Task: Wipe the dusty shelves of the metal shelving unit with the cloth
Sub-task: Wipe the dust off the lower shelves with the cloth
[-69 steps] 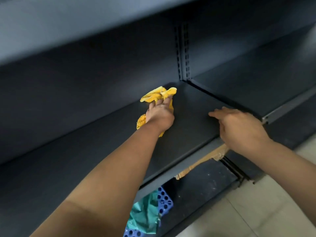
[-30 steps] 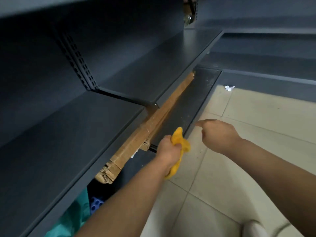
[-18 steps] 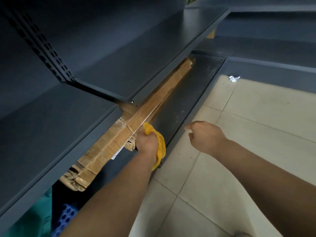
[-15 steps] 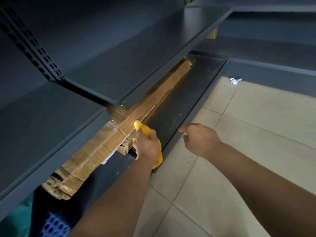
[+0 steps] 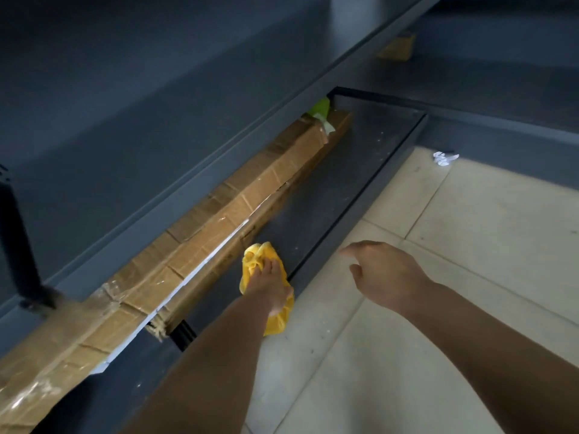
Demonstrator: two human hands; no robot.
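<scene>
The dark grey metal shelving unit fills the left and top of the head view. Its bottom shelf (image 5: 351,183) runs along the floor and looks dusty, with pale specks. My left hand (image 5: 269,285) presses a yellow cloth (image 5: 277,321) flat onto the near end of that bottom shelf, fingers spread over it. My right hand (image 5: 385,274) hovers over the floor tiles just right of the shelf edge, fingers loosely apart, holding nothing. The upper shelf (image 5: 188,126) overhangs above.
A long taped cardboard box (image 5: 219,233) lies along the back of the bottom shelf, close beside the cloth. A green scrap (image 5: 319,108) sits at its far end. A crumpled white paper (image 5: 444,158) lies on the beige tiled floor (image 5: 470,245).
My left hand left the upper shelf and came down with the cloth to the bottom shelf, now pressing it flat. My view swung right and down. The right hand let go of the shelf edge.
</scene>
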